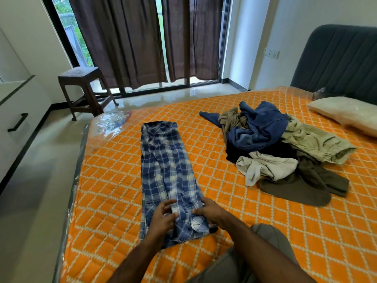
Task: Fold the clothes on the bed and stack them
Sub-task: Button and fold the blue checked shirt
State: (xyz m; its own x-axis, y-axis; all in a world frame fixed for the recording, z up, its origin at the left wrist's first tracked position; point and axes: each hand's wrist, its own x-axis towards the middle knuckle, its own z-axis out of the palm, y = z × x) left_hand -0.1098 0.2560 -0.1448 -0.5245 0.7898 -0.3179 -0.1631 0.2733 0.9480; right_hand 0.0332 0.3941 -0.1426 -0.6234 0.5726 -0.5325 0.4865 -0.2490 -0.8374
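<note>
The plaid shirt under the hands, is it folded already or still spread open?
Partly folded. The plaid shirt lies as a long narrow strip, sides turned in, not yet folded crosswise.

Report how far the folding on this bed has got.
Early stage. Done: nothing lies folded or stacked. In hand: the blue-and-white plaid shirt lies in a long narrow strip on the orange quilted bed; the left hand and right hand hold its near end. Left: the loose heap of blue, khaki, white and olive clothes beside it.

The hands (183, 215) cover the plaid shirt's (167, 170) near hem, perhaps gripping it
</note>
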